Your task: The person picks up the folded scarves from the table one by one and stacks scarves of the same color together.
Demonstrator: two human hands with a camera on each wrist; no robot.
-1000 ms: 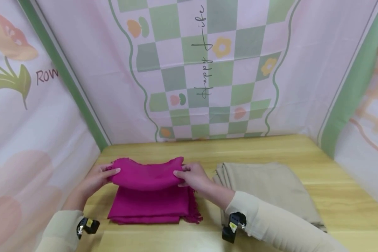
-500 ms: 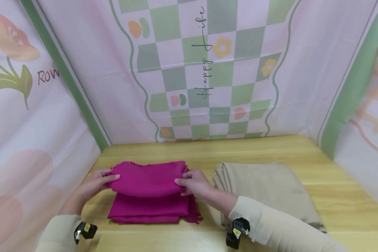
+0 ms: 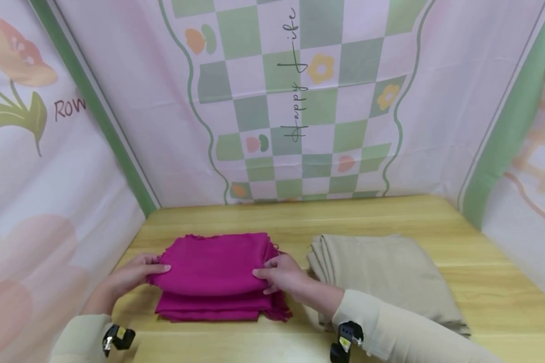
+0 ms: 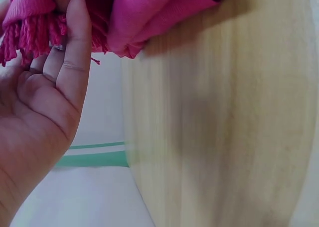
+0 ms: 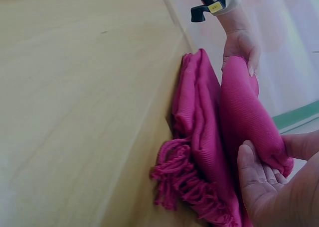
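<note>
A magenta fringed scarf (image 3: 215, 264) lies folded on the left side of the table, its upper layer raised off the layers below. My left hand (image 3: 133, 275) pinches the left end of that upper fold, thumb on top and fingers beneath. At the opposite end my right hand (image 3: 285, 277) grips the fold in the same way. In the right wrist view a gap shows between the held fold and the lower stack, and tassels (image 5: 187, 182) spill from the stack's side. More fringe (image 4: 35, 35) hangs by the fingers in the left wrist view.
A folded beige cloth (image 3: 386, 277) lies to the right on the wooden table (image 3: 300, 222), partly behind the right forearm. Printed fabric curtains (image 3: 172, 151) enclose the table at the back and both sides. Each wrist carries a small black camera (image 3: 119, 338).
Both hands have come down and toward me with the upper fold of the scarf, which now covers more of the lower layers. The beige cloth has stayed put.
</note>
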